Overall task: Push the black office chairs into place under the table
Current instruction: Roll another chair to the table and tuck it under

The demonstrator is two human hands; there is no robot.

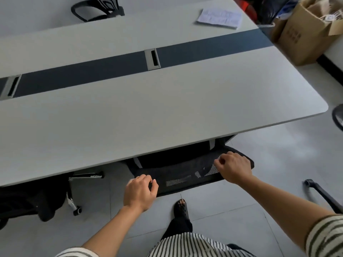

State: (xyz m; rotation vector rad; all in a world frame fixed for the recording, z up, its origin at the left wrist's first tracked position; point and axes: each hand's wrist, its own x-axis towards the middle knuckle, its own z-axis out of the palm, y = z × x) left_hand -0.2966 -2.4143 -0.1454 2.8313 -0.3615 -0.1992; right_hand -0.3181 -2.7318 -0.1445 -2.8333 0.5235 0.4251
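A black mesh-backed office chair (185, 175) stands right in front of me, its seat hidden under the long grey table (148, 112); only the top of its backrest sticks out past the near edge. My left hand (140, 193) rests on the backrest's left end with fingers curled over the top. My right hand (233, 167) sits on the right end, fingers bent against the mesh. A second black chair (37, 201) is tucked under the table at the left, its white base and casters showing.
Another black chair (98, 8) stands at the table's far side. A chair leg with a caster (319, 191) pokes in at the right, and a chair arm (337, 115) at the right edge. Papers (220, 17) lie on the table; a cardboard box (308, 32) stands beyond its corner.
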